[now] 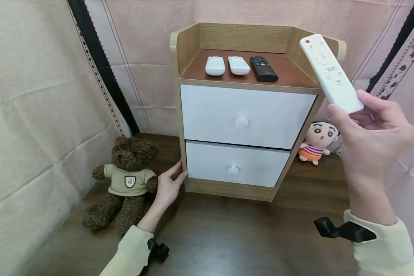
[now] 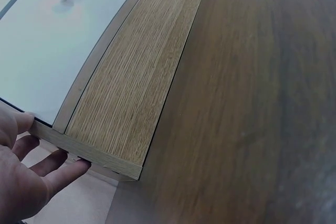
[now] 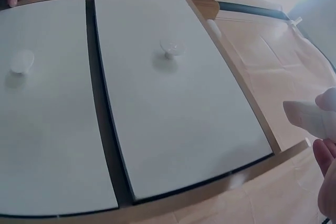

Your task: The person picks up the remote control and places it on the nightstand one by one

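My right hand (image 1: 376, 130) holds a white remote control (image 1: 331, 73) by its lower end, thumb on one edge and fingers on the other. The remote tilts, buttons showing, in front of the right side of a small wooden cabinet (image 1: 227, 190). In the right wrist view only part of that remote (image 3: 310, 118) shows at the right edge. My left hand (image 1: 169, 184) touches the cabinet's lower left side. In the left wrist view its fingers (image 2: 68, 176) lie against the side panel, with the thumb at the front edge.
On the cabinet's brown top lie two white remotes (image 1: 215, 66) (image 1: 239, 65) and a black remote (image 1: 263, 69). Both white drawers, upper (image 1: 210, 111) and lower (image 1: 207, 161), are closed. A brown teddy bear (image 1: 129, 184) sits left; a cartoon doll (image 1: 315, 142) stands right. Cloth hangs behind.
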A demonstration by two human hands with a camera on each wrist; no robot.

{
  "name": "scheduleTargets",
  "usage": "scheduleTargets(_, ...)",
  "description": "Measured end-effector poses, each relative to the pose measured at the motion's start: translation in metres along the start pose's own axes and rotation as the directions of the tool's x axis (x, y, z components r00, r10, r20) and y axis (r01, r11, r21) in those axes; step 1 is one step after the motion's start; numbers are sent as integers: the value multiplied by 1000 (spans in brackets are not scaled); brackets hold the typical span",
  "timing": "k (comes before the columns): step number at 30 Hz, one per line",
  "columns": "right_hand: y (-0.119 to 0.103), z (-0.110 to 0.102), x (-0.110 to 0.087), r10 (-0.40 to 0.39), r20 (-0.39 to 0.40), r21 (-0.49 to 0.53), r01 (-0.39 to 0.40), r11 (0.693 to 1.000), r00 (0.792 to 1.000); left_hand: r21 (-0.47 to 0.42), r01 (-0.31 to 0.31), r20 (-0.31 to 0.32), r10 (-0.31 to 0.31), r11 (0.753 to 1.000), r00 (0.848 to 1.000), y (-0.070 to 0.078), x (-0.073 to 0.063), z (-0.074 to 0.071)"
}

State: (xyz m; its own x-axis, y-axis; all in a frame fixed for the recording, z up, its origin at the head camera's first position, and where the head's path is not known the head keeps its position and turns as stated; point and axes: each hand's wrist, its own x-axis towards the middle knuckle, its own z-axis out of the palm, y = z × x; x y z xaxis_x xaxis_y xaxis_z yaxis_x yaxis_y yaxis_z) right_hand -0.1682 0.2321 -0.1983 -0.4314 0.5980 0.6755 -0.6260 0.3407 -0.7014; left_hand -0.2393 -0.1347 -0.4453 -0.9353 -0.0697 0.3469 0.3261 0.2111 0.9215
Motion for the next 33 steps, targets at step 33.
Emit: scheduleTargets(33,0,87,3,-98,-7,-158,96,983,995,18,42,6,-43,999,999,29,-6,-1)
